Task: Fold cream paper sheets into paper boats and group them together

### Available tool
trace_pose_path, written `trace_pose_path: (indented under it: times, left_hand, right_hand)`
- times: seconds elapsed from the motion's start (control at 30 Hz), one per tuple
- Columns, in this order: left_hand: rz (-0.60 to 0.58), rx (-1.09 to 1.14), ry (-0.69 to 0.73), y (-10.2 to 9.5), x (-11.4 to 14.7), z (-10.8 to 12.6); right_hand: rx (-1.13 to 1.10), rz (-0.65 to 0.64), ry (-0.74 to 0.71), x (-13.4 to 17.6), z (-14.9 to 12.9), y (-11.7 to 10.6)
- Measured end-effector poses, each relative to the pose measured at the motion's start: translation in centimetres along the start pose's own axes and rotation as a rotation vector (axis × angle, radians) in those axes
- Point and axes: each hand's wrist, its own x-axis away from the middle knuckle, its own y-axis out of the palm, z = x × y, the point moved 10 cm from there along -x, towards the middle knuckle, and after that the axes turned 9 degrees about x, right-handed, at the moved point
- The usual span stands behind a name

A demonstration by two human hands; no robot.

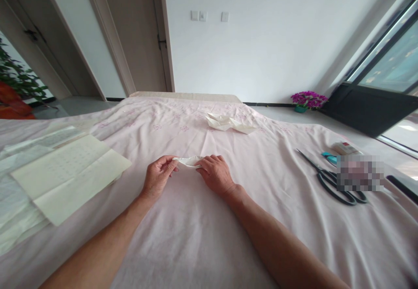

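Observation:
Between my two hands is a small piece of folded white paper (188, 162), held just above the pink cloth. My left hand (159, 173) pinches its left end between thumb and fingers. At the other end, my right hand (215, 171) has its fingers closed over the paper, hiding that part. Farther back on the cloth lie folded paper boats (230, 123), white and pointed, close together.
Pale sheets of paper (75, 171) are stacked on the left of the pink flowered cloth (183, 236). Black-handled scissors (336, 186) lie at the right, beside a blurred patch (359, 173) and a pale packet (345, 148). Beyond stands a pot of purple flowers (307, 100).

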Motion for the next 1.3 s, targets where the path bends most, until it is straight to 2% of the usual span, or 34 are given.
trace_pose_path:
  times: [0.3,0.57,0.7,0.87,1.03,1.3]
  left_hand:
    - [-0.01,0.017,-0.036,0.1,0.3,-0.4]
    - [-0.005,0.049,-0.037,0.0,0.2,-0.4]
    - [-0.03,0.074,-0.051,0.0,0.0,-1.0]
    - [-0.055,0.127,-0.097,0.2,-0.1,-1.7]
    - [-0.047,0.172,-0.132,0.0,-0.1,-2.0]
    - [0.008,0.204,-0.143,-0.6,-0.2,-2.6]
  right_hand:
    - [0.042,-0.001,-0.063,-0.1,-0.5,-0.3]
    - [0.032,0.11,0.073,0.4,1.7,-2.2]
    - [0.042,0.16,0.087,0.6,2.5,-2.9]
    - [0.003,0.065,0.033,0.5,3.5,-1.2]
    - [0.017,-0.02,0.042,0.4,4.3,-0.3]
    - [0.023,-0.008,0.018,0.5,4.0,-0.5]
